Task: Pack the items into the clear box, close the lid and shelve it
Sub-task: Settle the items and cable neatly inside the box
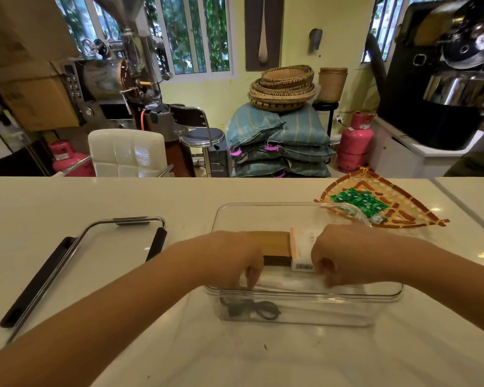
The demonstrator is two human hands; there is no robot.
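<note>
Hands, left (pixel 235 261) and right (pixel 344 255), each keep a closed grip on a brown packet (pixel 274 247) with a white label, inside the clear box (pixel 302 296) on the counter (pixel 67 196).

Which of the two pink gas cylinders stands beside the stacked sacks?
The pink gas cylinder on the right, next to the stacked sacks; the other cylinder stands left, behind the white chair.

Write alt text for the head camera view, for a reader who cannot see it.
Both hands, left and right, lower a brown packet with a white label into an open clear box on a white table. The lid lies to the left; a woven tray of green sachets sits behind.
</note>
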